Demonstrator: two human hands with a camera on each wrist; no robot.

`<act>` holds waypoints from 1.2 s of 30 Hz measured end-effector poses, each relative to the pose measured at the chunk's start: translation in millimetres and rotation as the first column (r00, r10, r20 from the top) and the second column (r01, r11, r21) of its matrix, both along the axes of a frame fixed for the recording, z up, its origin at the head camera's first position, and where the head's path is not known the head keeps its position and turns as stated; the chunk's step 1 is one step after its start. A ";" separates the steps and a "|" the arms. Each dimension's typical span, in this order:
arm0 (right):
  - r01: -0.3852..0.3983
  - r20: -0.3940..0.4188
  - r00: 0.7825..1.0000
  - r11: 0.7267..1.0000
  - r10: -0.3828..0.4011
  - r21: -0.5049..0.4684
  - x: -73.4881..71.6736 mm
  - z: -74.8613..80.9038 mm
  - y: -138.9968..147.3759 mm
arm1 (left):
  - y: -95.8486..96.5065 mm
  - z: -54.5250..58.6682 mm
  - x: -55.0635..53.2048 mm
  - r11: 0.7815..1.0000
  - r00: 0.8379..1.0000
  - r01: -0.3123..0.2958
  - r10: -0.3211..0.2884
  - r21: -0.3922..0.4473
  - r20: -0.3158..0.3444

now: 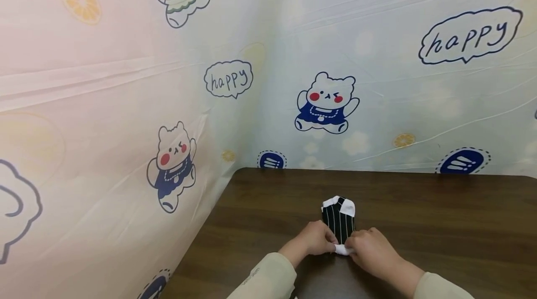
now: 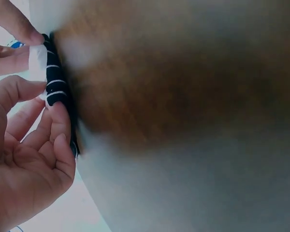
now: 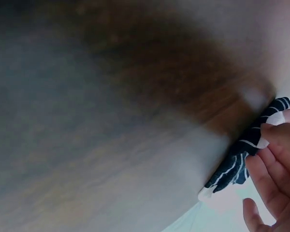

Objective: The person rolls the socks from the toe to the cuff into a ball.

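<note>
A black sock (image 1: 343,224) with thin white stripes lies lengthwise on the brown table, white patches at its far end. Its near end is white and raised a little between both hands. My left hand (image 1: 316,238) pinches the left corner of that white end between thumb and fingers. On the opposite corner, my right hand (image 1: 373,250) pinches with thumb and forefinger. The left wrist view shows the left thumb on the white part of the sock (image 2: 55,72), fingers behind it. In the right wrist view, the right thumb presses on the folded white edge beside the striped sock (image 3: 227,169).
The dark wooden table (image 1: 260,215) stretches out around the sock to both sides. Behind it and along the left hangs a pale printed curtain (image 1: 268,117) with cartoon bears and the word "happy", meeting the table's back and left edges.
</note>
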State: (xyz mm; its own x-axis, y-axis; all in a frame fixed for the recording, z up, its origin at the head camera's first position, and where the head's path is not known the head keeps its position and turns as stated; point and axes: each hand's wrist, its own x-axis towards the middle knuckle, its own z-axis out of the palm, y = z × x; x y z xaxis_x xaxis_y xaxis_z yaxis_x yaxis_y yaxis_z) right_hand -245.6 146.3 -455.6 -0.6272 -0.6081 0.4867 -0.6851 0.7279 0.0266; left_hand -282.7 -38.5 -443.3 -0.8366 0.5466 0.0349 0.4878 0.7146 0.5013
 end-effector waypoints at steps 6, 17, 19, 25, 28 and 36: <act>-0.026 0.058 0.998 0.999 0.027 -0.020 -9.5 -1.8 -1.0 | -2.9 -7.6 4.8 0.999 0.996 -0.005 0.008 0.034 -0.086; 0.011 0.202 0.979 1.000 -0.012 0.004 -18.7 2.0 1.8 | -3.3 -9.0 13.9 0.996 0.895 -0.022 -0.019 -0.086 -0.446; 0.019 0.252 0.968 1.000 -0.016 -0.009 -18.6 3.5 2.0 | -3.6 -9.0 14.1 0.995 0.895 -0.021 -0.026 -0.101 -0.445; 0.061 0.396 0.917 0.997 -0.035 -0.053 -15.8 7.7 1.3 | -4.7 -8.0 16.1 0.989 0.885 0.001 -0.070 -0.148 -0.461; 0.063 0.420 0.907 0.995 -0.027 -0.072 -16.3 6.6 1.8 | -4.8 -7.9 17.4 0.986 0.870 0.011 -0.092 -0.167 -0.485; 0.066 0.439 0.898 0.993 -0.016 -0.098 -18.3 0.8 2.8 | -3.0 -8.7 19.0 0.970 0.872 -0.002 -0.116 -0.241 -0.475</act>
